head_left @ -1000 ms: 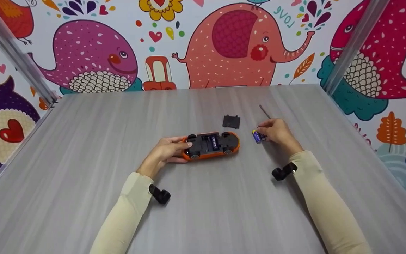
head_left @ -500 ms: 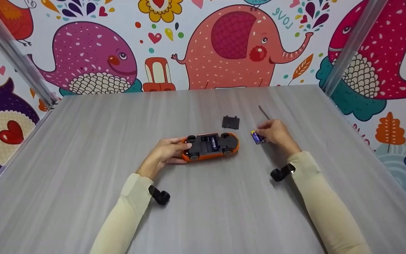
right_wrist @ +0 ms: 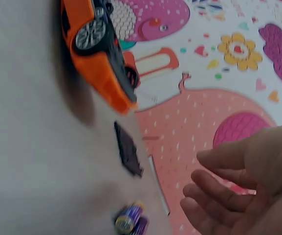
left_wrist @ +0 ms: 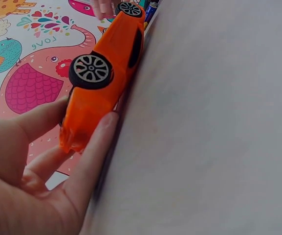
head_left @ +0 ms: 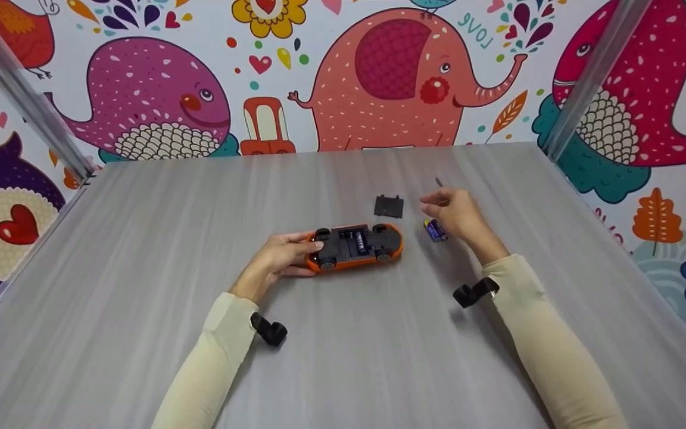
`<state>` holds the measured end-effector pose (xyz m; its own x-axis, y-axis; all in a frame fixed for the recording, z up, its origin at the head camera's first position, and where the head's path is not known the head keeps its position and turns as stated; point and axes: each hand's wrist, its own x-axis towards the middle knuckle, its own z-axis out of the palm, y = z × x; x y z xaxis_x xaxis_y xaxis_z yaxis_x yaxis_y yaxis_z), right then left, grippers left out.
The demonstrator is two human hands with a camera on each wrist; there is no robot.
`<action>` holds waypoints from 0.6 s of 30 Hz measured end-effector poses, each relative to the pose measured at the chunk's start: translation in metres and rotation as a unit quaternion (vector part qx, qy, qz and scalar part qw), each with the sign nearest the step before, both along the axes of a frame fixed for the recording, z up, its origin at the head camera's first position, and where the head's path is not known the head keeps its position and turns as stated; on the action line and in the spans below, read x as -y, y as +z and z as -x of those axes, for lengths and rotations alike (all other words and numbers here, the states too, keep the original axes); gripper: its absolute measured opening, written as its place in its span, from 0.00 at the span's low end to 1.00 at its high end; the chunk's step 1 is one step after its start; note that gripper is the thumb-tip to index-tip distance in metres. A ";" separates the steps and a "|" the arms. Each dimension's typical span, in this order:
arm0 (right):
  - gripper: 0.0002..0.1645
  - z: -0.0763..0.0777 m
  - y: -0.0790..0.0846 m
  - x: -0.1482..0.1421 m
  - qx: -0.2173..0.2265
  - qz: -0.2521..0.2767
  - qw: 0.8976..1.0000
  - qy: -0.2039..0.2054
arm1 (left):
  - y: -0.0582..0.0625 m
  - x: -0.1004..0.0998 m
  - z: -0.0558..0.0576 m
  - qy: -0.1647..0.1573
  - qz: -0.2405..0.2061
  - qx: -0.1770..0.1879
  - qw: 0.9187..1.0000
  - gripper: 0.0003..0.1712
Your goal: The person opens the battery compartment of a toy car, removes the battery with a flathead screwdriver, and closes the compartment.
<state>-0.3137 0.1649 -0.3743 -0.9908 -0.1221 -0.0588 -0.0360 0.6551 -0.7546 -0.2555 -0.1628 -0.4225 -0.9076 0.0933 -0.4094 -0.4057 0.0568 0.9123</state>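
Note:
An orange toy car lies wheels up, its black underside facing the head camera. My left hand grips one end of it, with the thumb on the underside and fingers along the body. In the car's uncovered compartment sits one purple battery. My right hand is raised above the table with fingers loosely bent and nothing between them, as the right wrist view shows. Below it lie purple batteries side by side, one with a yellow end.
The black battery cover lies on the table beyond the car. Behind my right hand, the tip of a thin metal rod sticks out. A wall with cartoon animals stands along the table's far edge.
My right hand has let go of the batteries and lifted up and away from them, now hiding most of the thin rod. The left hand and car stay in place.

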 end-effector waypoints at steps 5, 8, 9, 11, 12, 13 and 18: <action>0.17 -0.014 0.010 0.015 -0.030 -0.002 0.999 0.045 | 0.000 0.000 0.000 -0.001 0.004 -0.001 1.000 0.33; 0.16 -0.024 0.017 0.022 -0.043 -0.009 0.997 0.065 | -0.001 0.000 0.000 -0.006 0.004 -0.002 1.000 0.34; 0.16 -0.027 0.019 0.023 -0.047 -0.011 0.996 0.071 | -0.001 0.000 -0.001 -0.008 0.004 -0.003 1.000 0.34; 0.16 -0.033 0.024 0.028 -0.059 -0.014 0.995 0.081 | -0.001 0.000 0.000 -0.010 0.003 -0.006 1.000 0.35; 0.15 -0.035 0.026 0.030 -0.065 -0.013 0.994 0.087 | -0.001 0.000 0.000 -0.010 0.003 -0.006 1.000 0.35; 0.15 -0.038 0.028 0.032 -0.072 -0.012 0.993 0.094 | -0.001 0.000 0.000 -0.008 0.003 -0.006 1.000 0.34; 0.15 -0.047 0.034 0.045 -0.081 -0.021 0.987 0.135 | -0.001 -0.001 0.000 -0.005 0.002 -0.004 1.000 0.34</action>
<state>-0.2671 0.1200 -0.3405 -0.9189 -0.3848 0.0867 -0.3320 0.6361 -0.6966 -0.2555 -0.1621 -0.4232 -0.9099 0.1018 -0.4021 -0.3973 0.0640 0.9154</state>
